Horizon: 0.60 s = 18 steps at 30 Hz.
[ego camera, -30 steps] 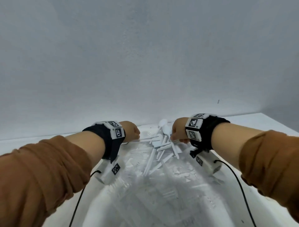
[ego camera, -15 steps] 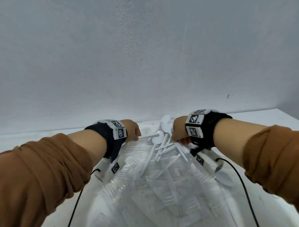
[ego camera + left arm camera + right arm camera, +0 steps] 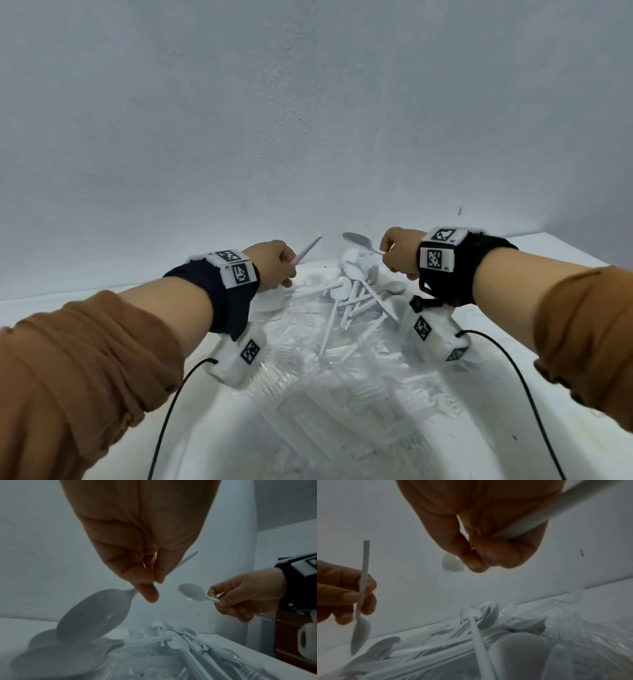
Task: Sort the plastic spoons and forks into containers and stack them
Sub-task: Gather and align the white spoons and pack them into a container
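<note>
- Left hand (image 3: 274, 265): fingers curled round a white plastic spoon (image 3: 92, 615), pinching its handle near the bowl. Handle end sticks up and to the right past the knuckles in head view; bowl hangs down-left, close to the left wrist cam.
- Right hand (image 3: 399, 251): fingers and thumb clamped on a 2nd spoon (image 3: 358, 241), gripped at the handle. Bowl points left toward the other hand; handle runs back under the palm, seen large in right wrist view.
- Both hands are raised over the pile (image 3: 356, 291), well apart from it, w/ a gap between the 2 held spoons – not touching each other.
- Pile: white spoons and forks jumbled together, handles crossing at all angles, lying on clear crinkled plastic (image 3: 329, 404). Whether that plastic is a bag or containers – can't tell, too blurred.
- More loose spoons (image 3: 51, 660) lie left of the pile, below the left hand's spoon, bowls up.
- All sits on a white table (image 3: 565, 246) against a plain grey wall (image 3: 308, 120).
- Each wrist has a black band w/ square markers and a white cam box w/ a black cable (image 3: 164, 425) trailing toward the viewer. Brown sleeves (image 3: 75, 359) pushed up both forearms.
</note>
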### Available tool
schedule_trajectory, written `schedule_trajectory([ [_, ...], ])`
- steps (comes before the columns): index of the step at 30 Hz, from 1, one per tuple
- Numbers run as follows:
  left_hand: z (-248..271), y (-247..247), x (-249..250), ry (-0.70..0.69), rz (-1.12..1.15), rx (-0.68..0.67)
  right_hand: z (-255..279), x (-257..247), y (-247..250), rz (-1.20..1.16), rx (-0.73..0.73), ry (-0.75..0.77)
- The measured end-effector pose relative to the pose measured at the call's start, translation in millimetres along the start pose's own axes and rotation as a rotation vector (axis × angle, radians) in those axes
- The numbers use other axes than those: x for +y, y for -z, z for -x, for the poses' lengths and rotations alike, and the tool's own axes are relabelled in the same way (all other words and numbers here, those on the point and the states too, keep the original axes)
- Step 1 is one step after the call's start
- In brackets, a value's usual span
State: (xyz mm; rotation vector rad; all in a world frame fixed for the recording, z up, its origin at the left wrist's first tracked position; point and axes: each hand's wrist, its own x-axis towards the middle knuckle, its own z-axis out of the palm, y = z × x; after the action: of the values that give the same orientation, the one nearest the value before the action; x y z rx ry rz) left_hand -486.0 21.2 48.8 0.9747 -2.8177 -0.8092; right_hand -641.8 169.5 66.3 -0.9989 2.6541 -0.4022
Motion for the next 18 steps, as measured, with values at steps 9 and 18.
schedule_trajectory([
  [9,10.5,4.5,-8.5,0.096,0.346,-0.015,-14.6,-5.5,-19.6,0.298,-0.127,0.009],
  [18,10.0,-4.6,-0.9,0.251,0.280,0.127,-28.7,-6.4,-24.1,0.447,-0.278,0.128],
])
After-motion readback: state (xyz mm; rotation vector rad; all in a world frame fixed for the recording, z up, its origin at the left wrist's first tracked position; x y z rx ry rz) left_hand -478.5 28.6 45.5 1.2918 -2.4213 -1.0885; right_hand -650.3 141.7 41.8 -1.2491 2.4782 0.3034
